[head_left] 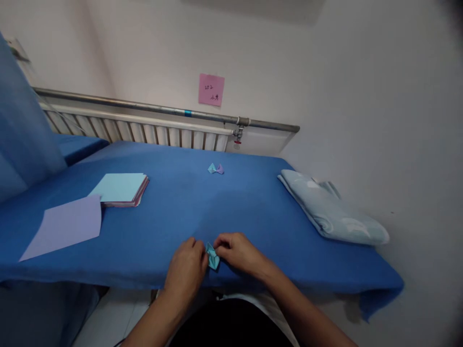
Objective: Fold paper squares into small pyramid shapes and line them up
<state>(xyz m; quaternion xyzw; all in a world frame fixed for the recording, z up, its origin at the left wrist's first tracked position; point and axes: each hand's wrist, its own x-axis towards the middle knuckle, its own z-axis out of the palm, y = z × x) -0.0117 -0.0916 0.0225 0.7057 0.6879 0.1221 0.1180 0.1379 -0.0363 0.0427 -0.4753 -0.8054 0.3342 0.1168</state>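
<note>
A small folded piece of light-blue paper (213, 257) is between my hands near the front edge of the blue-covered bed. My left hand (188, 262) is closed, its fingertips pinching the left side of the paper. From the right, my right hand (237, 250) pinches the paper's upper right edge between thumb and forefinger. Farther back lies a finished-looking folded paper bow (216, 168), light blue on one half and purple on the other.
A stack of coloured paper (121, 187) with a light-blue top sheet lies at left, beside a loose purple sheet (68, 226). A folded pale blanket (331, 209) rests at right. Behind the bed are a radiator (162, 135), a metal pipe (144, 105) and a pink note (211, 90).
</note>
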